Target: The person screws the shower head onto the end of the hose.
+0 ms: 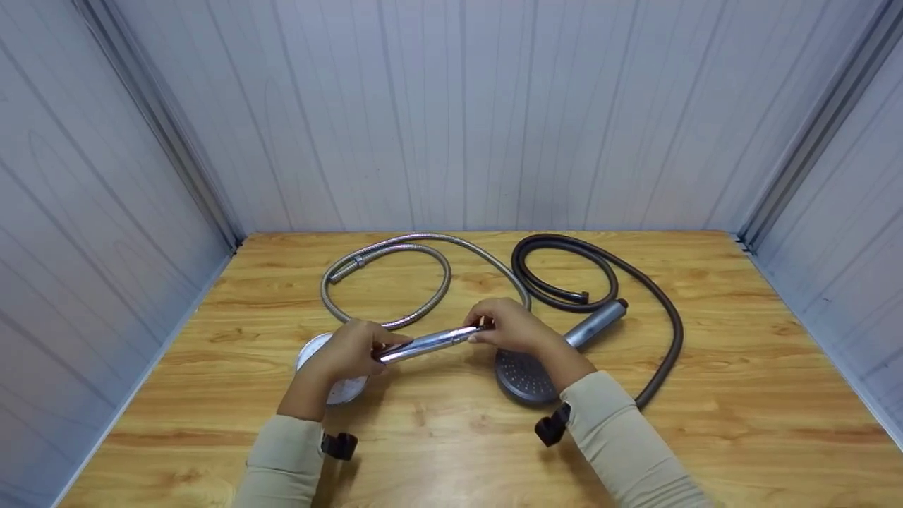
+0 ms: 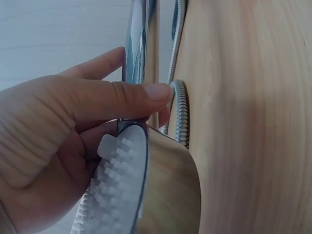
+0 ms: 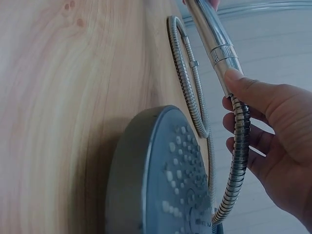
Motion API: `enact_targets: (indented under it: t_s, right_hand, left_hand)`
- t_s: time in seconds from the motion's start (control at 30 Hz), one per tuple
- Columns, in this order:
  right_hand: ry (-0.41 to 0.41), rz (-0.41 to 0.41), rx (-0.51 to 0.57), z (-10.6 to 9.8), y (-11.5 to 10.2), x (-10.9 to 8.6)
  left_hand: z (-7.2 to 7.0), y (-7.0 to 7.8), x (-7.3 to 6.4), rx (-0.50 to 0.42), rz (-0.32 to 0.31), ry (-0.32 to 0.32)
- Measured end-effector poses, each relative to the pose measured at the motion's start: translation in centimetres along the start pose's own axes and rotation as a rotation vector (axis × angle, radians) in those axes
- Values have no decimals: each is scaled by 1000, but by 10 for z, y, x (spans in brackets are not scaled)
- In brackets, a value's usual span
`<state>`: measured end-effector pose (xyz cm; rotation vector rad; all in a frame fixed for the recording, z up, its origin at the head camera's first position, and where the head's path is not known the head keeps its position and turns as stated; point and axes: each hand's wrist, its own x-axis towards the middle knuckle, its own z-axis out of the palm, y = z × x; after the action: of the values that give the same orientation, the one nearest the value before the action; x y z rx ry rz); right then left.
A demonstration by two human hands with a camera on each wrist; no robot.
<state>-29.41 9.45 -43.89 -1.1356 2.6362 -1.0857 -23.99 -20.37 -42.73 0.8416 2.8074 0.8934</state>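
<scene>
From my remote station, I have the left hand (image 1: 349,349) pinching the chrome shower handset (image 1: 423,344) near its head, while the right hand's (image 1: 511,325) grip holds its lower end, where the chrome hose (image 3: 239,146) meets it; two-point support presumably steadies it. It sits at six o'clock in the head view, over the tabletop (image 1: 437,451), the grey shower (image 1: 525,377) at its four o'clock.

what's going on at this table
A person's left hand grips a chrome shower head close to its spray face, while the right hand holds the other end of its handle, where a silver hose meets it. A grey shower head and a dark hose lie on the wooden table.
</scene>
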Motion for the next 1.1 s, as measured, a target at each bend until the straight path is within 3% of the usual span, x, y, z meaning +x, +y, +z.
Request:
enact_targets:
  t_s: [0.3,0.5,0.73,1.1]
  right_hand:
    - [19,38,-25,7,3,4]
    - [12,39,-48,12,6,5]
    - [6,40,-50,14,8,7]
    - [3,80,-106,22,8,17]
  left_hand:
    - [2,-12,7,14,1,1]
    - [4,-15,9,6,-53,-17]
    - [4,-20,13,14,-58,-27]
    - [2,-28,17,8,-121,-18]
